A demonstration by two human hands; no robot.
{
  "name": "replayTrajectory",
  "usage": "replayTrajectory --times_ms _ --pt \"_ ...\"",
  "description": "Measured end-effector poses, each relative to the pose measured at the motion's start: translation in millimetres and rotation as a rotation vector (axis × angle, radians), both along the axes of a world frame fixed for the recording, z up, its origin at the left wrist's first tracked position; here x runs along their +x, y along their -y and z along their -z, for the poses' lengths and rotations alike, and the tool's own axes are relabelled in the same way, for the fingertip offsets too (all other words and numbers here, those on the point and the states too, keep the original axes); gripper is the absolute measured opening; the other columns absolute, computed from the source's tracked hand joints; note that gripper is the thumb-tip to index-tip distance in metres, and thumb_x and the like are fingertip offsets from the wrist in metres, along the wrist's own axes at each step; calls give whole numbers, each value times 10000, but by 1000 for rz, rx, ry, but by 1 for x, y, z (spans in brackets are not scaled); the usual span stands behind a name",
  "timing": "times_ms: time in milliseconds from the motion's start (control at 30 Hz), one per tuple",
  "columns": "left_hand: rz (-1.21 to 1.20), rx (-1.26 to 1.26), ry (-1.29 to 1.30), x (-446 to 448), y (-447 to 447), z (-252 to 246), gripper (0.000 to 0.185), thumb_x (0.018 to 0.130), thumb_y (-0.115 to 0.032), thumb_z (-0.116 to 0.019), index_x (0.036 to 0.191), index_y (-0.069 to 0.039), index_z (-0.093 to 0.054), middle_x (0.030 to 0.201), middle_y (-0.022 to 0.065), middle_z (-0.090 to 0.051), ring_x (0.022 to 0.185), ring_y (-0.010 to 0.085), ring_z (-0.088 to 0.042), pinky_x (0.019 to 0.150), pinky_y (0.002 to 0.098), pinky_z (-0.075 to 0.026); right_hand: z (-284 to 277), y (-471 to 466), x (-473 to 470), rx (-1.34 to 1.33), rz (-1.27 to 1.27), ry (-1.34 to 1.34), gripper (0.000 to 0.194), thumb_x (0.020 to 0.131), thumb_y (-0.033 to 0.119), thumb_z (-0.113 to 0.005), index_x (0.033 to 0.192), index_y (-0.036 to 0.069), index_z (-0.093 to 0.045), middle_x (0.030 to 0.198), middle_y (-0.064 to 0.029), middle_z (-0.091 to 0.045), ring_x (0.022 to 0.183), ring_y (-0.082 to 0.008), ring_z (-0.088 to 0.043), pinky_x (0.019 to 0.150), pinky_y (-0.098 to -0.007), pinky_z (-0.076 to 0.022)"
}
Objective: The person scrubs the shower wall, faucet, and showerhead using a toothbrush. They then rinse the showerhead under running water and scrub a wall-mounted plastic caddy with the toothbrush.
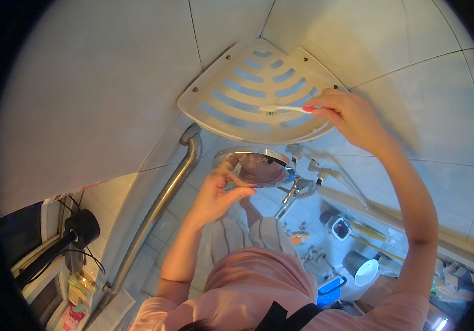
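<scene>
A white plastic corner shelf (257, 99) with curved slots sits where two tiled walls meet. Over its right half, my right hand (340, 111) pinches a white toothbrush (286, 108) with a pinkish-red part at the grip. The brush head points left, and its bristles face down onto the slats near the shelf's middle. Below the shelf's front edge, my left hand (220, 194) grips the near left rim of a round chrome-edged disc (266, 169). Its mirror-like face reflects fingers and pink cloth. Whether it is a shower head or a mirror I cannot tell.
A metal grab bar or pipe (158, 207) runs down the left wall. Chrome shower fittings (303, 188) and pipes are below right. On the floor lie a dark bucket with a white inside (365, 271) and a blue basket (330, 291). A black cylindrical fixture (81, 229) juts in at left.
</scene>
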State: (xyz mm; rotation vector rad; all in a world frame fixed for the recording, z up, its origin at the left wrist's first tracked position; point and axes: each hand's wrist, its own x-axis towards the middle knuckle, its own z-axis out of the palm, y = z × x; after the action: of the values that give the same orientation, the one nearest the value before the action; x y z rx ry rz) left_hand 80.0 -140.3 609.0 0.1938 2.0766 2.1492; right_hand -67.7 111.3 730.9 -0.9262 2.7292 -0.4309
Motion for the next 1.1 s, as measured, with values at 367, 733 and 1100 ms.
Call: replayTrajectory --times_ms 367,733,1100 --pt "-10 77 59 -1 -6 0 256 644 -235 -806 786 -39 -722 726 34 -450 750 152 -412 671 279 -347 -27 33 -42 345 -191 32 143 827 90 -568 956 81 -631 969 -85 -608 953 -318 -528 846 -383 -413" --pt "28 9 111 0 7 -2 239 656 -238 -795 790 -55 -720 842 66 -451 862 198 -405 731 305 -330 -27 22 -23 354 74 148 193 863 125 -528 1029 109 -625 1008 -95 -596 1020 -321 -487 864 -392 -409" --pt "60 -4 127 -3 11 -5 174 685 -163 -771 811 -58 -714 1149 185 -561 1129 294 -490 935 355 -364 19 54 -42 0 -97 61 197 883 148 -499 992 42 -623 954 -142 -604 905 -308 -539 755 -377 -445"
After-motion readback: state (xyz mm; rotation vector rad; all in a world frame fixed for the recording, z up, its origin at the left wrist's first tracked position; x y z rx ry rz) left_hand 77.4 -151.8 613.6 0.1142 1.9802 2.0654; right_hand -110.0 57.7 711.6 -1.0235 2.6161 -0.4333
